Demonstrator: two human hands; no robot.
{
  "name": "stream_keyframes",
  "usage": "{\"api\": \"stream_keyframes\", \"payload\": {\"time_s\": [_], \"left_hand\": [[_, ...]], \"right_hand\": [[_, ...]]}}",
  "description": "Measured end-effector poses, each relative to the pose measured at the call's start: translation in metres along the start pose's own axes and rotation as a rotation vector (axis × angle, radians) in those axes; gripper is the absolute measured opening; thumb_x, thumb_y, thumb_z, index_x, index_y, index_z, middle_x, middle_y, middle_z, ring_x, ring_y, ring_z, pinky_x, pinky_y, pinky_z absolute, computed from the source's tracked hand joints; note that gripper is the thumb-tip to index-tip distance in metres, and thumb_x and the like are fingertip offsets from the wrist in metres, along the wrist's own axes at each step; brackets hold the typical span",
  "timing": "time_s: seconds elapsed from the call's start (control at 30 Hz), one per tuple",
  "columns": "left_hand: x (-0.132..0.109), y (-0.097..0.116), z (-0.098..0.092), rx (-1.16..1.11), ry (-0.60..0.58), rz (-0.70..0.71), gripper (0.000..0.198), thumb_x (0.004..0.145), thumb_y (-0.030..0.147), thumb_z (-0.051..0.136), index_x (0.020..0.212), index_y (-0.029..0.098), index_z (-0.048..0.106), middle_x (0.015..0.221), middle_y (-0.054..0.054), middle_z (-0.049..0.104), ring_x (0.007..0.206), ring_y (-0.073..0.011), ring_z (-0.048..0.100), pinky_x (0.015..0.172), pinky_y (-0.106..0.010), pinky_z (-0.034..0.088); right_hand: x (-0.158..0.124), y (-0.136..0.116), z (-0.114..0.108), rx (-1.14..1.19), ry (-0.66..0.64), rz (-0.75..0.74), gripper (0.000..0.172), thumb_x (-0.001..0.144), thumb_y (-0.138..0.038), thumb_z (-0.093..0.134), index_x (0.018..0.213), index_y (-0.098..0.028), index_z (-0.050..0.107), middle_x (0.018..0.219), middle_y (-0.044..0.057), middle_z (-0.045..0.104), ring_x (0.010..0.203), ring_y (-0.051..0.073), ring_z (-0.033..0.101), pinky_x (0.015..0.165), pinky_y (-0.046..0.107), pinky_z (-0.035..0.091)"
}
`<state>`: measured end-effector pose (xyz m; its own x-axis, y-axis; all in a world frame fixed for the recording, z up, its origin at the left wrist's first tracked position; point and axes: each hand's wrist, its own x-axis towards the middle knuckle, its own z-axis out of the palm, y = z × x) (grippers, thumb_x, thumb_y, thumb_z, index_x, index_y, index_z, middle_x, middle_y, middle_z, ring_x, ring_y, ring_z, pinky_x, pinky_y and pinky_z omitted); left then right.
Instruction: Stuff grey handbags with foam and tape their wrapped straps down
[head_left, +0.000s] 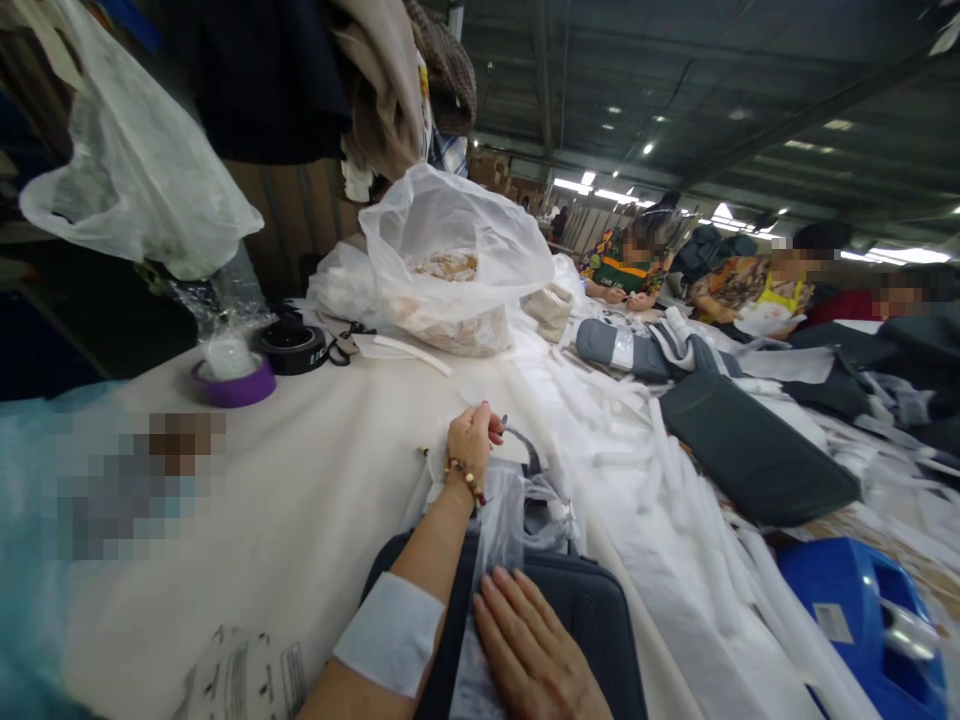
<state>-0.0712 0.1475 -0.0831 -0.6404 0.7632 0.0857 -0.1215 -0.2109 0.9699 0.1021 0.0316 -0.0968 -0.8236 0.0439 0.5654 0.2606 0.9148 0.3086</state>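
— Well, where's the dark grey padded fabric case [592, 610]?
— On the white-clothed counter [300, 500], close before me. My left hand [471, 440] pinches the thin clear plastic film [499, 530] at its far end; my right hand [529, 650] lies flat, fingers spread. Only partly covered (I'd judge).

The dark grey padded fabric piece [592, 610] lies nearest on the white cloth-covered table [300, 480], with a clear plastic sleeve [499, 520] on it. Behind stands a large white plastic bag [450, 250]. Left of the bag sit a purple tape roll [234, 385] and a black tape roll [291, 348]. White fabric strips [637, 470] lie to the right.
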Motion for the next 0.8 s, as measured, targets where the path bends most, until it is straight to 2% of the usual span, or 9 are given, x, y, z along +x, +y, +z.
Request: {"api": "stream_keyframes", "payload": {"time_s": [0.13,0.27,0.4,0.5,0.6,0.7,0.8], "left_hand": [[0.0,-0.001,0.0,0.04,-0.007,0.021,0.037,0.083,0.042,0.045,0.058,0.016,0.053,0.051,0.002,0.057,0.04,-0.0091,0.051,0.042,-0.021,0.035],[0.0,-0.004,0.002,0.091,-0.02,0.055,0.036,0.08,0.042,0.041,0.058,0.016,0.053,0.052,0.0,0.057,0.04,-0.0094,0.051,0.039,-0.02,0.033],[-0.007,0.01,0.005,0.16,-0.088,0.127,0.036,0.081,0.042,0.036,0.059,0.017,0.051,0.056,-0.002,0.057,0.043,-0.01,0.053,0.041,-0.02,0.036],[-0.029,0.035,-0.004,0.263,-0.253,0.236,0.035,0.084,0.041,0.038,0.063,0.017,0.054,0.058,-0.002,0.059,0.049,-0.0116,0.056,0.047,-0.021,0.04],[-0.064,0.053,-0.029,0.426,-0.498,0.389,0.024,0.082,0.033,0.048,0.07,0.018,0.062,0.065,-0.003,0.063,0.064,-0.0155,0.061,0.063,-0.025,0.047],[-0.102,0.049,-0.063,0.565,-0.76,0.518,0.017,0.078,0.021,0.051,0.078,0.019,0.068,0.082,-0.006,0.07,0.082,-0.0198,0.064,0.081,-0.032,0.048],[-0.128,0.03,-0.093,0.711,-0.911,0.654,0.031,0.08,0.012,0.044,0.103,0.016,0.065,0.108,-0.011,0.068,0.106,-0.023,0.06,0.095,-0.039,0.044]], "right_hand": [[-0.002,-0.005,-0.004,0.063,-0.096,0.006,0.041,0.091,-0.01,0.027,0.112,-0.009,0.062,0.117,0.007,0.065,0.11,0.022,0.059,0.087,0.034,0.056],[-0.013,-0.008,-0.002,0.162,-0.202,0.037,0.046,0.082,-0.008,0.034,0.124,-0.005,0.053,0.127,0.012,0.057,0.121,0.025,0.05,0.094,0.04,0.052],[-0.018,-0.01,-0.002,0.261,-0.257,0.081,0.056,0.075,-0.007,0.037,0.129,-0.004,0.048,0.134,0.014,0.05,0.128,0.026,0.041,0.1,0.043,0.046],[-0.02,-0.012,-0.002,0.305,-0.225,0.115,0.061,0.071,-0.004,0.036,0.131,-0.005,0.046,0.135,0.014,0.049,0.132,0.025,0.035,0.103,0.044,0.042],[-0.022,-0.015,0.0,0.337,-0.196,0.133,0.063,0.068,-0.003,0.035,0.13,-0.004,0.046,0.134,0.015,0.05,0.131,0.026,0.036,0.102,0.047,0.042],[-0.021,-0.017,0.002,0.385,-0.168,0.158,0.061,0.069,-0.002,0.035,0.129,-0.002,0.047,0.131,0.018,0.053,0.128,0.028,0.041,0.102,0.048,0.041],[-0.016,-0.018,0.002,0.459,-0.13,0.199,0.053,0.076,-0.001,0.034,0.127,-0.002,0.049,0.125,0.019,0.057,0.125,0.027,0.044,0.104,0.049,0.038]]}}
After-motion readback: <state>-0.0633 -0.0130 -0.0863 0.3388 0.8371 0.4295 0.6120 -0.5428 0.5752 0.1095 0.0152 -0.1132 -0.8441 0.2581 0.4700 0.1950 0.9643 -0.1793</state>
